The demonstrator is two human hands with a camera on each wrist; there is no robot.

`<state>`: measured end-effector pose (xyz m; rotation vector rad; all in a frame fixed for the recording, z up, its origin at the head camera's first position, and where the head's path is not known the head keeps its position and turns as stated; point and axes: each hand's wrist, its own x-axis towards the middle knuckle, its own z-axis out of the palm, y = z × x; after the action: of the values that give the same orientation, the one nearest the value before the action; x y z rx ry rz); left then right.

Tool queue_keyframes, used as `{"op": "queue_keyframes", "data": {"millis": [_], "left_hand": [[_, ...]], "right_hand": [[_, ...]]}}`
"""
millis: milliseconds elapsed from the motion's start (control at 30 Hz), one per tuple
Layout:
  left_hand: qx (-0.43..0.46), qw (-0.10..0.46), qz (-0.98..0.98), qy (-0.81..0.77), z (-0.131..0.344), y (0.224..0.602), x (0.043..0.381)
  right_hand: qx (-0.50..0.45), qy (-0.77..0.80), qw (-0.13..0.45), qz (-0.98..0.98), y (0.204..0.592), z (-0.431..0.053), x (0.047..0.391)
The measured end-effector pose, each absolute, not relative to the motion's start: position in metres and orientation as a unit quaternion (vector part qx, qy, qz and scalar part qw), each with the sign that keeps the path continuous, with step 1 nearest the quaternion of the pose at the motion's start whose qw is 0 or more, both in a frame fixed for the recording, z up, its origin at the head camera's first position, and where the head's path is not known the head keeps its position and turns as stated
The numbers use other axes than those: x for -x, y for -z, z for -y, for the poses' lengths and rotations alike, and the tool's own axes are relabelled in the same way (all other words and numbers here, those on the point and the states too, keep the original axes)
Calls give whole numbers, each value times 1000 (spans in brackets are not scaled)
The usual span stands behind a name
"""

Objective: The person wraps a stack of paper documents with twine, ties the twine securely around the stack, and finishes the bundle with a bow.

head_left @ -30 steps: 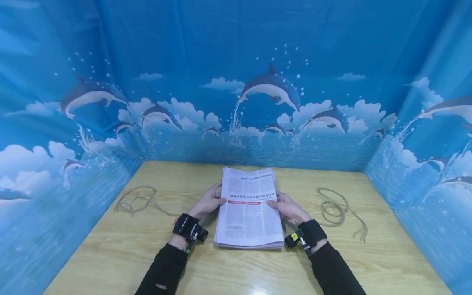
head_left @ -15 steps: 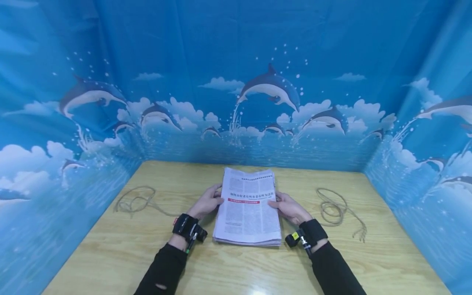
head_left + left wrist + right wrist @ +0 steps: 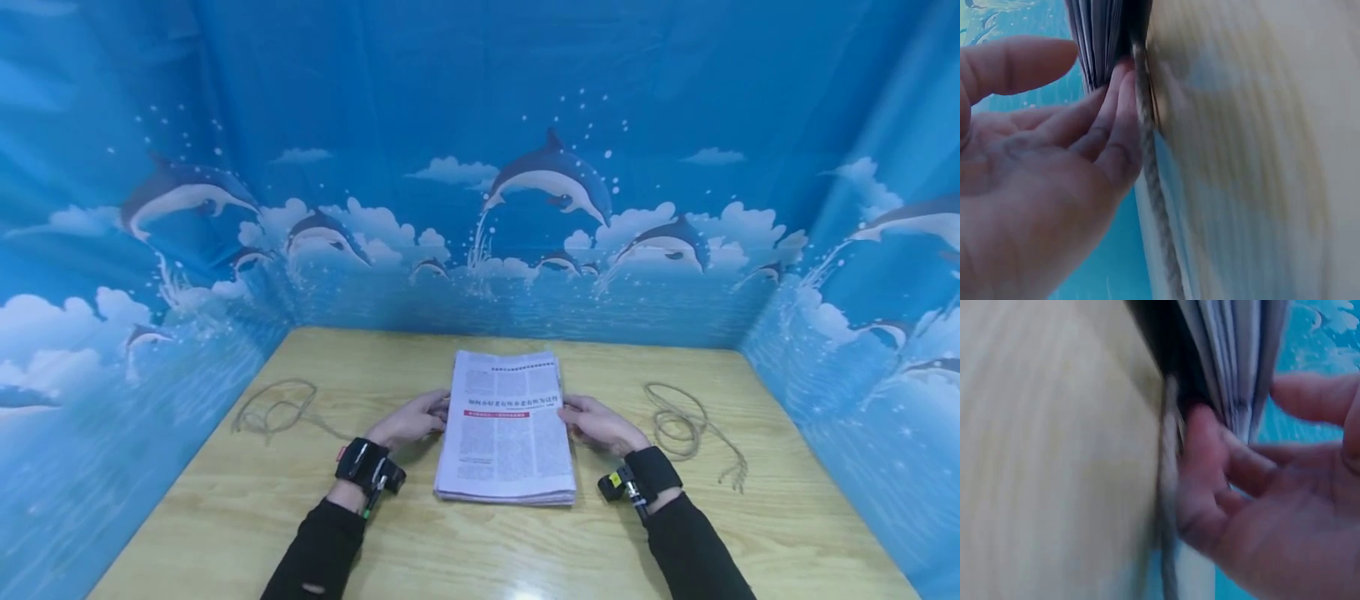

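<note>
A stack of newspapers [image 3: 506, 450] lies in the middle of the table, its top page crossed by a red strip. My left hand [image 3: 411, 419] is at the left edge; in the left wrist view its extended fingers [image 3: 1100, 128] reach under the stack [image 3: 1099, 37], thumb apart. On the opposite side, my right hand [image 3: 603, 423] has its fingertips under the edge, its thumb [image 3: 1313, 397] by the stack's side in the right wrist view. A twine cord [image 3: 1159, 206] runs under the stack beside the left fingers, and a cord [image 3: 1168, 487] passes the right fingers likewise.
Loose twine loops lie on the wooden table [image 3: 480, 550]: the left twine [image 3: 277, 408] beyond my left hand, the right twine [image 3: 686, 425] beyond my right. A blue dolphin-print curtain [image 3: 480, 283] encloses the table's back and sides.
Both hands have drawn outward, and their thumbs have come off the top page. The near end of the stack rose slightly and then came back down.
</note>
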<state>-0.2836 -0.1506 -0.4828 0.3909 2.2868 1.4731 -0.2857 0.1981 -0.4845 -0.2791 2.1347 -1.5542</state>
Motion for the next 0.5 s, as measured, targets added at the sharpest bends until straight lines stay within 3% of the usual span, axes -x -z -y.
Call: {"op": "queue_keyframes", "data": {"millis": [200,500], "left_hand": [[-178,151,-883,-407,160,475,281],[-236,67,-938,-246,150,475,280]], "right_hand": [[203,472,246,-822,477,-216,283],[193,328,138,-915,476,-208,274]]}}
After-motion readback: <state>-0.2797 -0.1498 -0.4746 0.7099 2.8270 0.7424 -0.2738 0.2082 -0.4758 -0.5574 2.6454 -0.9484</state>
